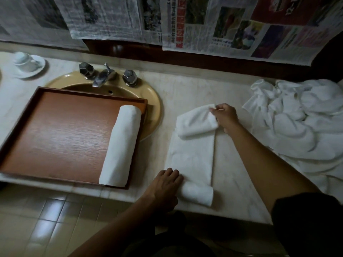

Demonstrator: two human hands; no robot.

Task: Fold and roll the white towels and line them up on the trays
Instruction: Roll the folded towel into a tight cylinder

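At the front edge of the worktop, the left hand seems to curl over the rolled near end of a folded towel. The right hand pinches its far end, doubled back. The wooden tray over the sink holds one rolled towel along its right wall. A loose towel pile lies at the right.

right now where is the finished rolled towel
In the head view, left of centre: the rolled towel lies along the right edge of the wooden tray, which sits over the sink, left of the half-rolled towel on the counter.
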